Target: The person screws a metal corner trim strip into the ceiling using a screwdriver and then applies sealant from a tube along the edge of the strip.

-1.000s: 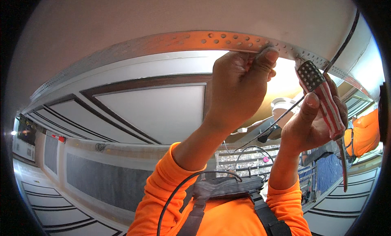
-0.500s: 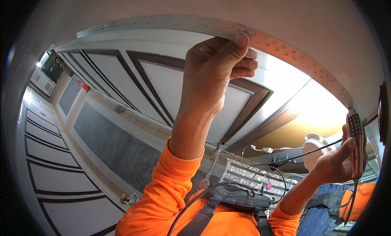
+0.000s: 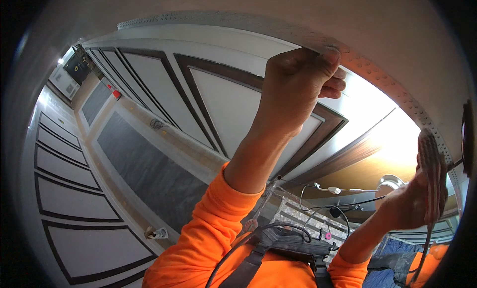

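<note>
1. The left hand is clamped on a strip, thumb pressed against it, the other fingers curled.
2. The strip, dotted with small holes, runs along the edge of a broad pale surface.
3. The right hand, well apart from the left, is wrapped around a striped handle, held nearly upright near the strip.
4. A thin dark tail hangs below the handle.
5. Dark-framed white panels stand beside the floor.

orange sleeve, dotted grey strip tinged orange, brownish handle with pale stripes, white panels framed dark brown
</note>
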### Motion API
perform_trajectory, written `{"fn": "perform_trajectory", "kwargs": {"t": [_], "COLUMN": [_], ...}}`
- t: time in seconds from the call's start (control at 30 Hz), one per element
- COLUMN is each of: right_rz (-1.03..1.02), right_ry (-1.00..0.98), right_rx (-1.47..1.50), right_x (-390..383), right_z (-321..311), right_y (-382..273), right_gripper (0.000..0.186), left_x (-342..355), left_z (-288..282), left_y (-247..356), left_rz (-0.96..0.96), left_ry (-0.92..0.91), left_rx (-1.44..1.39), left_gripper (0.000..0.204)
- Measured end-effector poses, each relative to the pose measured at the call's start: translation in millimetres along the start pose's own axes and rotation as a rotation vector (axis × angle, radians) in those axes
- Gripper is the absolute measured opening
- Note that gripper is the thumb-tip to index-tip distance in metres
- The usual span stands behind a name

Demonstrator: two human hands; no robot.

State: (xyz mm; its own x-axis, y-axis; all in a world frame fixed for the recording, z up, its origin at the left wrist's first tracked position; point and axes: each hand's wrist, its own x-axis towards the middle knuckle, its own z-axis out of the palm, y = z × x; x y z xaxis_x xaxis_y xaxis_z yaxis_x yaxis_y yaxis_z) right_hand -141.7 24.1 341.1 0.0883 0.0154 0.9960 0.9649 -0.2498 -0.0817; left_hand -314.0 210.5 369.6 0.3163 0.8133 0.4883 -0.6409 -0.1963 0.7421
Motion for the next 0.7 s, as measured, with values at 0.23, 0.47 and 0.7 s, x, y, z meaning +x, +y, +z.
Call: {"fn": "perform_trajectory", "kwargs": {"t": [0.23,0.47,0.7], "right_rz": [0.092,0.179,0.016], "right_ry": [-0.087,-0.077,-0.087], "right_rx": [0.133,0.175,0.011], "right_x": [5.9,8.0,-3.9], "right_z": [20.0,26.3,28.9], "right_y": [-30.7,-46.4,-42.2], "right_gripper": [0.029,0.025,0.038], "left_x": [-1.6,14.1,27.3], "left_z": [-5.6,-57.6,-92.8], "left_y": [4.9,33.5,52.7], "left_rz": [-0.009,0.014,0.093], "left_ry": [0.019,0.077,0.169], "left_rx": [0.021,0.023,-0.032], "left_gripper": [0.038,0.031,0.019]}}
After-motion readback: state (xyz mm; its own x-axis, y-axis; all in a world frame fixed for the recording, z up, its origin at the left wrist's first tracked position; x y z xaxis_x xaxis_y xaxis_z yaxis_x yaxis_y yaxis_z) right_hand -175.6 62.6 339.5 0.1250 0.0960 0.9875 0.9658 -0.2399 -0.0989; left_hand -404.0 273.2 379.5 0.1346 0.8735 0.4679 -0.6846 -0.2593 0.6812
